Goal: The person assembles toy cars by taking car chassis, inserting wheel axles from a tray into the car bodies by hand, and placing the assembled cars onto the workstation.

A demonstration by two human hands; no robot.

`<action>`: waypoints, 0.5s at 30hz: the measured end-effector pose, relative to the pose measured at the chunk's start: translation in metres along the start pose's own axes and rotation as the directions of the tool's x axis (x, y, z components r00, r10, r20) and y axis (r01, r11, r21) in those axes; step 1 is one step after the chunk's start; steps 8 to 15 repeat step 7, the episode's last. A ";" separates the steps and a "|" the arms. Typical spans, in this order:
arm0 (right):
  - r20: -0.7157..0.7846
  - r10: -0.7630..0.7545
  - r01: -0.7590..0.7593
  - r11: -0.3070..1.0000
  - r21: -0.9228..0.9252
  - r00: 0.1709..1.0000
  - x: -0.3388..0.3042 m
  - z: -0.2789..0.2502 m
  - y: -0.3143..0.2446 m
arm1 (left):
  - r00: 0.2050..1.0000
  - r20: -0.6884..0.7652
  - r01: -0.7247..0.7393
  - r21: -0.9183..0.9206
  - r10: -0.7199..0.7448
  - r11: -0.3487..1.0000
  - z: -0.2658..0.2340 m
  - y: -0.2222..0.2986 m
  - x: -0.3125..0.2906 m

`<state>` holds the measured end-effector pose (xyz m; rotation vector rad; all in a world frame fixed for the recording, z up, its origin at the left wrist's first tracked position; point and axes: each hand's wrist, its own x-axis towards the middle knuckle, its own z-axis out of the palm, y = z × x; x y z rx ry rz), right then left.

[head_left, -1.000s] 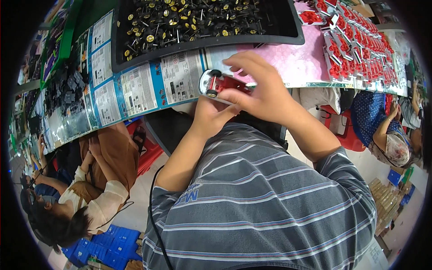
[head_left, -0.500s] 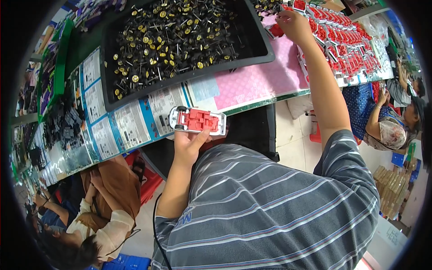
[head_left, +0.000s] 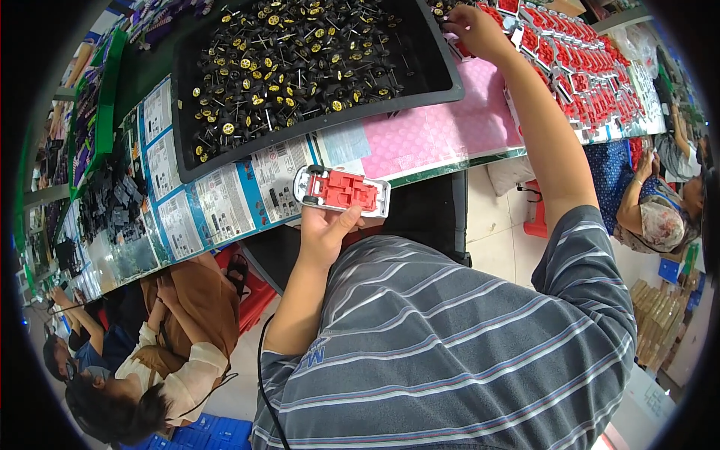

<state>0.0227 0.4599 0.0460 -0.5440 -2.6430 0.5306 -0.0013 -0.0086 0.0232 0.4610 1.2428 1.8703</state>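
My left hand point(head_left: 327, 234) grips a white toy car body point(head_left: 343, 191) at the near table edge. Its red inner side faces up, and a black pair of wheels sits across its left end. At the far side, my right hand point(head_left: 480, 33) is closed with fingertips pinched by a small heap of wheel axles point(head_left: 448, 6); whatever they hold is too small to make out. Left of that hand stands a large black tray point(head_left: 315, 120) full of black wheels with yellow hubs on metal axles.
Rows of red-and-white car bodies point(head_left: 577, 71) cover the table's right side. A pink sheet point(head_left: 427, 124) lies before them. Dark plastic parts point(head_left: 112, 199) and a green bin point(head_left: 94, 112) are at left. Seated people point(head_left: 176, 360) work on both sides.
My right hand has shifted slightly left and away from me, from above red parts to the wheel heap. The car body in my left hand has tilted a little and appears further right.
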 end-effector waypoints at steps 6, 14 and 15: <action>0.026 0.376 -0.375 0.911 0.171 0.926 -0.021 -0.028 -0.002 | 0.999 0.038 0.001 -0.014 0.000 1.000 -0.005 -0.004 0.003; -0.099 0.227 -0.201 0.954 0.223 0.969 -0.024 -0.028 -0.009 | 1.000 0.013 -0.023 -0.037 0.024 0.999 -0.002 -0.002 0.003; -0.099 0.227 -0.201 0.954 0.223 0.969 -0.024 -0.028 -0.009 | 1.000 0.013 -0.023 -0.037 0.024 0.999 -0.002 -0.002 0.003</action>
